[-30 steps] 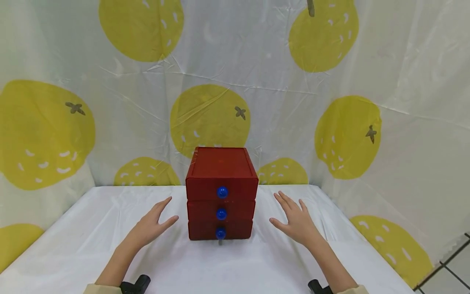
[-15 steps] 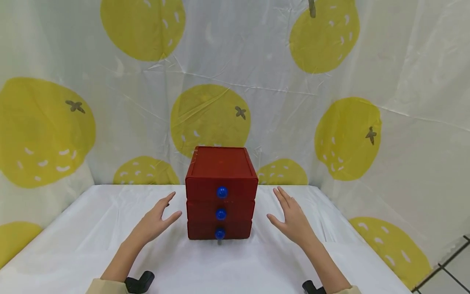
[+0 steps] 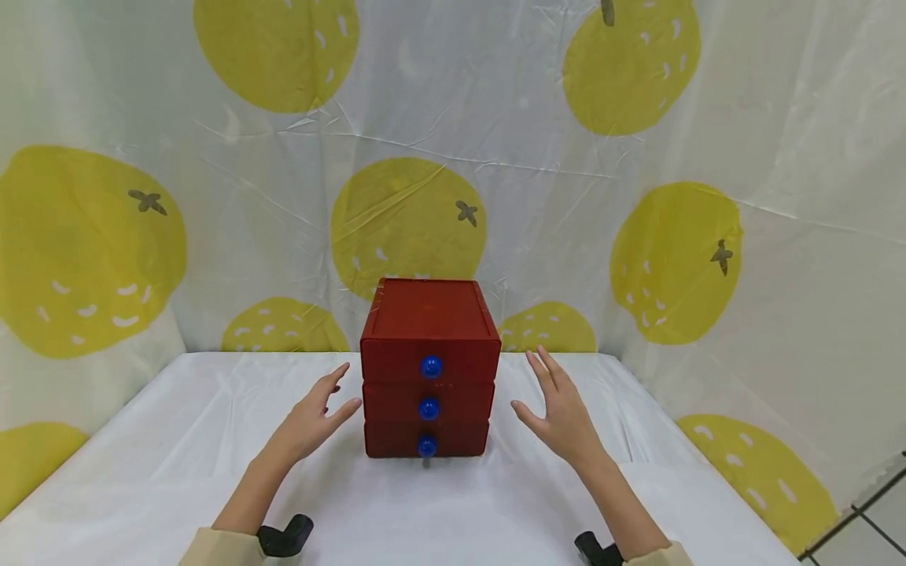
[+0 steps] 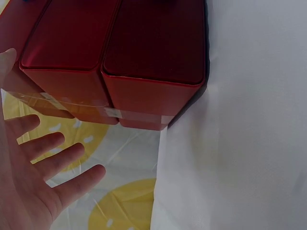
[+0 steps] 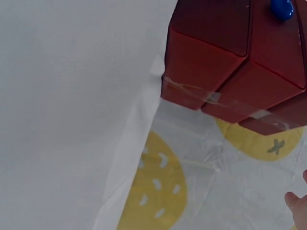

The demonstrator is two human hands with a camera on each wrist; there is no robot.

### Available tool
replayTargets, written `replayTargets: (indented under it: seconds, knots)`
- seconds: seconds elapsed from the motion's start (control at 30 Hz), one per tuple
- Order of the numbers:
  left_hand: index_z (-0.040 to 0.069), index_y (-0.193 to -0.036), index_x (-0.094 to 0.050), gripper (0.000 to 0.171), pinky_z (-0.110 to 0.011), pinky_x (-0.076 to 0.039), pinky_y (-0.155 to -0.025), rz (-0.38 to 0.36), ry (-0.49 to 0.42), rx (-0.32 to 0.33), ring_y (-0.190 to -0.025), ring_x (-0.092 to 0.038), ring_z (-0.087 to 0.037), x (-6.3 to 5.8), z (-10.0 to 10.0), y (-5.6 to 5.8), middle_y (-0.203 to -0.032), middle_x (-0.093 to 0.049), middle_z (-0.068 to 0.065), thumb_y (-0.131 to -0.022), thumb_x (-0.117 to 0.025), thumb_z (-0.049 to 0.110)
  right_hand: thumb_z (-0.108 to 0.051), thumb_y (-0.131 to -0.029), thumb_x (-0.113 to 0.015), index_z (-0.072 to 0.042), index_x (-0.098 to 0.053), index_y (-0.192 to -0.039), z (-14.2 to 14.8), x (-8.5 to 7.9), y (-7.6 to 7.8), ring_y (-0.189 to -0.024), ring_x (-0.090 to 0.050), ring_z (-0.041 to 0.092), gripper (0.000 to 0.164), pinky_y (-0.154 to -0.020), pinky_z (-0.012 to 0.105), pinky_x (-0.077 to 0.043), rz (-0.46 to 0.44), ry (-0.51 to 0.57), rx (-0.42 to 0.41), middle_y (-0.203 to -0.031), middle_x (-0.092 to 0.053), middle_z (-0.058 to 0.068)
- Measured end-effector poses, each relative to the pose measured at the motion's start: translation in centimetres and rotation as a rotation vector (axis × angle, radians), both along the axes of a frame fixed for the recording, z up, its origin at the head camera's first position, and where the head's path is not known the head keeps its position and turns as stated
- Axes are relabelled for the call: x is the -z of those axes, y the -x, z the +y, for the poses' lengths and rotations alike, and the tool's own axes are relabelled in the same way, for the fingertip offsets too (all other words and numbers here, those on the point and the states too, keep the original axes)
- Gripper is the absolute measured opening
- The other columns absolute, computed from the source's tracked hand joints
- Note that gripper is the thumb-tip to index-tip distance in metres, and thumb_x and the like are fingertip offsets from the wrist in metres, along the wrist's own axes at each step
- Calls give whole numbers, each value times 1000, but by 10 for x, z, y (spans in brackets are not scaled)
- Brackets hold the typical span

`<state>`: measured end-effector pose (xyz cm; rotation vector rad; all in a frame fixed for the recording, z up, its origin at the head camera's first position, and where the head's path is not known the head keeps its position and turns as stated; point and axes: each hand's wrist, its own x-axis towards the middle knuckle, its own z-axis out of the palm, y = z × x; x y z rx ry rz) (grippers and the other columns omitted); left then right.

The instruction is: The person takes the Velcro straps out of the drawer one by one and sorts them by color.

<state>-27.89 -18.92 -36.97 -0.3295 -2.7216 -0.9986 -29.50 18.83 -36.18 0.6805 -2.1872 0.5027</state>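
A red three-drawer box (image 3: 435, 310) stands on the white-covered table, each drawer front bearing a round blue knob (image 3: 431, 366). All its drawers are flush. To its left, my left hand (image 3: 309, 424) is held with fingers spread and thumb pointing at the box, holding nothing. My right hand (image 3: 566, 424) hovers off the box's right side, fingers extended, also holding nothing. In the left wrist view the spread left hand (image 4: 29, 177) is beside the box's side wall. Only a bit of the right hand (image 5: 300, 208) shows in the right wrist view.
White cloth covers the table (image 3: 453, 511). Behind and around it hangs a pale curtain (image 3: 538, 204) printed with yellow fruit. Clear tape (image 5: 192, 91) runs along the box's side. Floor tiles (image 3: 878, 519) show at the lower right.
Both hands have moved forward and inward, closer to the box's two sides. The box and its drawers have stayed in place; the head view has shifted slightly.
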Motion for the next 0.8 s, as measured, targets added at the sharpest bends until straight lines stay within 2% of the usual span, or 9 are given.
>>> replayTargets:
  seconds: [0.13,0.37,0.63,0.8]
  knots:
    - [18,-146,-18,75,-51,-43,-94,-3,-44,13,-127,-39,-33,2,2,2,-147,-28,-11,-87,-47,54,-20,-73,-72,-8,-32,-140,-5,-1,0,-125,-38,34,80,-97,52,-37,17,11,-6,-144,-32,14]
    - [18,-147,-12,79,-50,-42,-96,-20,-110,6,-127,-39,-33,3,6,5,-147,-27,-11,-86,-47,55,-18,-69,-74,-5,-35,-138,-12,-4,0,-124,-38,34,80,-97,52,-37,96,36,-29,-144,-32,14]
    - [18,-144,-22,61,-52,-43,-94,131,-245,-11,-122,-44,-32,5,13,9,-142,-36,-12,-92,-47,38,-19,-71,-74,-6,-38,-137,-28,-10,2,-125,-37,33,76,-96,51,-38,122,80,-58,-143,-33,13]
    - [16,-144,-24,58,-53,-42,-94,157,-313,9,-122,-44,-33,9,19,11,-141,-37,-13,-94,-45,36,-19,-71,-74,-9,-36,-139,-38,-14,1,-126,-36,31,79,-97,51,-38,123,88,-58,-142,-35,14]
